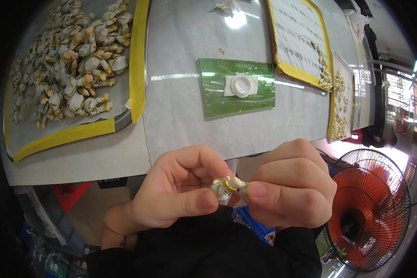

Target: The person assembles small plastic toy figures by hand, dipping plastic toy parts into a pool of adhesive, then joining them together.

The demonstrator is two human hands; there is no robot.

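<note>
Between the thumb and fingers of my left hand (178, 187) is a small figurine part (222, 190), white with gold trim and a skin-coloured end. My right hand (292, 185) is closed in a pinch on a tiny white-and-gold piece (244, 187), mostly covered by its fingertips, which touches the skin-coloured end. Both hands are in front of the table's near edge. Beyond them on the table lies a green board (213, 102), bearing a small round white dish (242, 85) on a white square.
At left, a yellow-taped tray (138, 55) holds a heap of similar figurine parts (78, 69). Far right, another yellow-edged tray (296, 37) and a narrower tray (338, 62) hold tiny pieces. A crumpled white scrap (228, 6) lies at the back. An orange fan (366, 208) stands at right.
</note>
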